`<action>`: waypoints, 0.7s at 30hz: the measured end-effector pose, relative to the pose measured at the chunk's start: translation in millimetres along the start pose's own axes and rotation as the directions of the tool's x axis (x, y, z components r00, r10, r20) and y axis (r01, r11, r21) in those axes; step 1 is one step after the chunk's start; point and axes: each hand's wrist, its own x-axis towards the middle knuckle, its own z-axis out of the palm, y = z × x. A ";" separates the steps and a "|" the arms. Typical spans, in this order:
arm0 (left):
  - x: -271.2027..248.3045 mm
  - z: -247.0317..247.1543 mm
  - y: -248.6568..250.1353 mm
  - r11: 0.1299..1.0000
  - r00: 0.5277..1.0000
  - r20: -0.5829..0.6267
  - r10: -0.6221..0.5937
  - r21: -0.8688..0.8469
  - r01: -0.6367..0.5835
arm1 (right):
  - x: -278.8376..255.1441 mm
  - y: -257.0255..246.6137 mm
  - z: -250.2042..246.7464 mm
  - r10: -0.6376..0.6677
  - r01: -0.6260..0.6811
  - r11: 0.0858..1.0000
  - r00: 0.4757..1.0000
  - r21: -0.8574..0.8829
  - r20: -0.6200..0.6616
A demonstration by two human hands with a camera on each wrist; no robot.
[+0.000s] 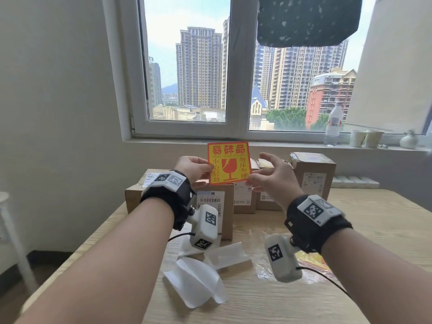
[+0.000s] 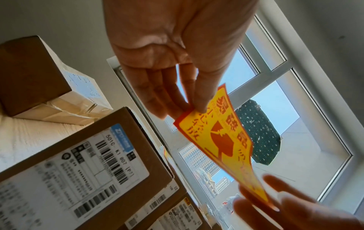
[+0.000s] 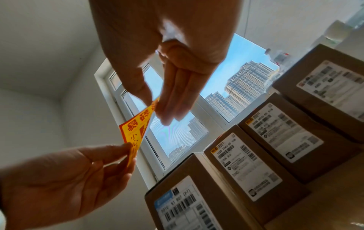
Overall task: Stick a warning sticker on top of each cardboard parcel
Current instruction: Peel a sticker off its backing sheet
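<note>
A square yellow-and-red warning sticker [image 1: 229, 163] hangs in the air above the parcels, its printed face toward me. My left hand [image 1: 210, 168] pinches its left edge between thumb and fingers. My right hand [image 1: 249, 181] pinches its lower right corner. In the left wrist view the sticker [image 2: 222, 140] stretches from my left hand [image 2: 194, 108] to my right hand [image 2: 273, 205]. The right wrist view shows the sticker [image 3: 135, 133] edge-on. Several brown cardboard parcels with shipping labels stand in a row below: a front one [image 1: 216, 206], a tall right one [image 1: 313, 174], a flat left one [image 1: 138, 195].
White peeled backing sheets [image 1: 196, 279] lie on the wooden table [image 1: 374, 230] near me. Crinkled plastic wrap holding yellow stickers [image 1: 311, 260] lies beside them on the right. A water bottle [image 1: 334, 125], two cups [image 1: 367, 137] and a small vase [image 1: 408, 141] stand on the windowsill. A white stool [image 1: 7, 206] is at the left.
</note>
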 end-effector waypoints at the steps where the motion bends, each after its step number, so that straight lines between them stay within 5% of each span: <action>1: 2.7 -2.7 1.8 1.000 1.000 -0.004 0.008 0.004 -0.008 | 4.2 -1.5 1.8 0.036 -0.036 0.999 0.999 0.028 0.004; 18: 61.0 -26.9 4.2 0.999 0.994 -0.104 -0.021 0.040 0.025 | 92.2 2.8 55.3 0.271 -0.273 0.962 0.956 -0.001 -0.111; 21: 70.0 -29.1 -3.5 0.994 0.991 -0.136 -0.017 0.105 0.031 | 99.8 10.2 59.0 0.219 -0.235 0.962 0.968 -0.138 -0.120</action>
